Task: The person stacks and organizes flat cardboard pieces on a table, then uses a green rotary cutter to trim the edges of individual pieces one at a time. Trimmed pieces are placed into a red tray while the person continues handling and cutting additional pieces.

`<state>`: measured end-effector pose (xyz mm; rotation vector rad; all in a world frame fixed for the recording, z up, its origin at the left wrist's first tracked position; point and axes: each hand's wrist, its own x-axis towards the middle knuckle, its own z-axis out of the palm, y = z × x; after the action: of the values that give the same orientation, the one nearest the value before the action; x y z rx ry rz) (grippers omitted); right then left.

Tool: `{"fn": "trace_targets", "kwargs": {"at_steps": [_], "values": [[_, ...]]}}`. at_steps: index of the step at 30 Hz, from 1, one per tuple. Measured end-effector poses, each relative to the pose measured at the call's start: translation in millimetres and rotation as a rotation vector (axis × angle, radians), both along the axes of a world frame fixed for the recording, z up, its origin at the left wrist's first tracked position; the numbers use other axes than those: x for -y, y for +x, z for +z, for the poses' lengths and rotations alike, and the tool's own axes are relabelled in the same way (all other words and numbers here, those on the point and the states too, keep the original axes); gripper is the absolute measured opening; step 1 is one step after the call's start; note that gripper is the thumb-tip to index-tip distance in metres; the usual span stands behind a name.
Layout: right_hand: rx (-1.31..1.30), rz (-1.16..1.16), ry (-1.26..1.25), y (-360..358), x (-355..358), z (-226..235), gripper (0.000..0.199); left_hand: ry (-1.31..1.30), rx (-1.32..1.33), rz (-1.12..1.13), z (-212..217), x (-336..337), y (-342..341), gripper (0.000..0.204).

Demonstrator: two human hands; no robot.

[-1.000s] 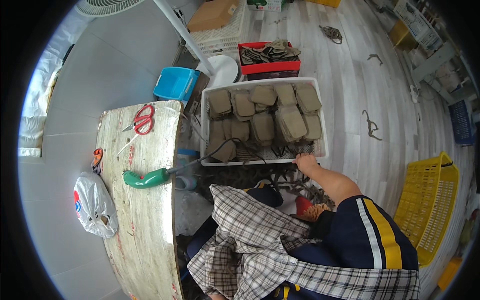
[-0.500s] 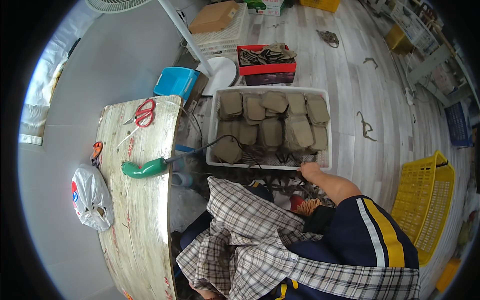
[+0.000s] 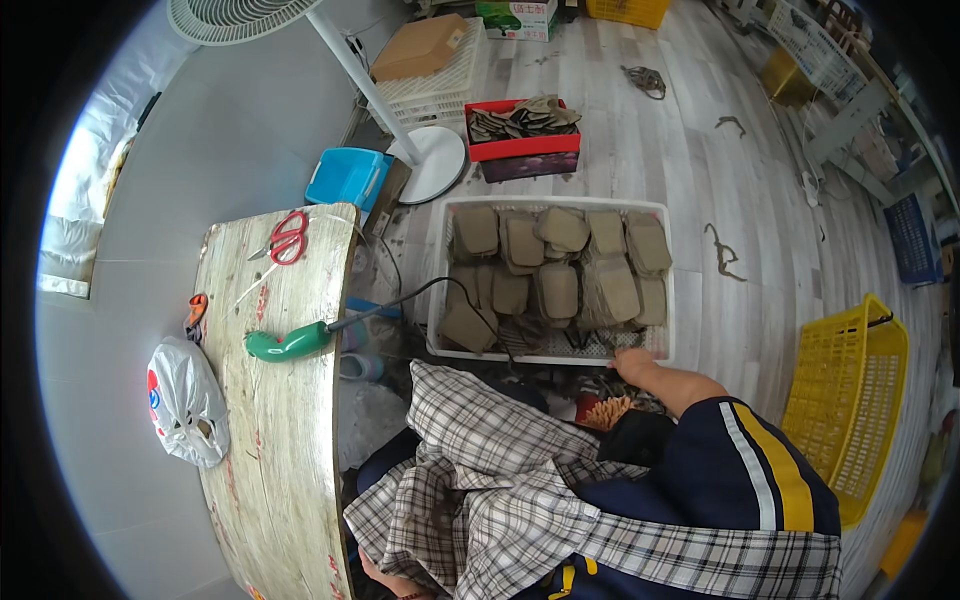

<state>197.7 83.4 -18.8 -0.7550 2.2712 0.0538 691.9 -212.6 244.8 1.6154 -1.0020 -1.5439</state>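
At the near right rim of a shallow white plastic crate (image 3: 672,300), my right hand (image 3: 632,364) is closed with its fingers hooked over the edge. Inside the crate lie rows of stacked flat, rounded grey-brown pads (image 3: 608,290); what they are made of is unclear. My left hand (image 3: 385,580) is low at the lower edge, beside the checked cloth on my lap, its fingers hidden. A green curved handheld tool (image 3: 288,345) with a dark cord rests on the wooden table (image 3: 280,450) to my left.
Red-handled scissors (image 3: 288,240) and a white plastic bag (image 3: 185,405) are on the table. Beyond the crate stand a red box (image 3: 525,148) of dark strips, a fan base (image 3: 435,165) and a blue bin (image 3: 348,178). A yellow basket (image 3: 845,410) stands at right.
The crate has slid a little toward me and to the right along the floor, with my right hand on its rim. The view has shifted slightly too.
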Motion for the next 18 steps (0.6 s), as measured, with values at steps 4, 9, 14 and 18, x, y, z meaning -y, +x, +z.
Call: {"fn": "trace_targets", "kwargs": {"at_steps": [4, 9, 14, 18], "values": [[0.091, -0.106, 0.034, 3.1, 1.9, 13.2, 0.050, -0.180, 0.032, 0.081, 20.7, 10.2, -29.9, 0.038], [0.424, -0.670, -0.023, -32.4, -5.5, -20.4, 0.057, -0.663, 0.456, -0.123, 32.4, 22.1, -51.3, 0.032], [0.841, -1.712, -0.866, -22.9, -14.1, -31.7, 0.083, -0.979, 0.748, -0.300, 37.3, 20.3, -109.7, 0.031], [0.843, -1.931, -0.833, -25.6, 17.5, 3.8, 0.127, -0.939, 0.689, -0.585, 23.0, 20.6, -127.4, 0.034]]}}
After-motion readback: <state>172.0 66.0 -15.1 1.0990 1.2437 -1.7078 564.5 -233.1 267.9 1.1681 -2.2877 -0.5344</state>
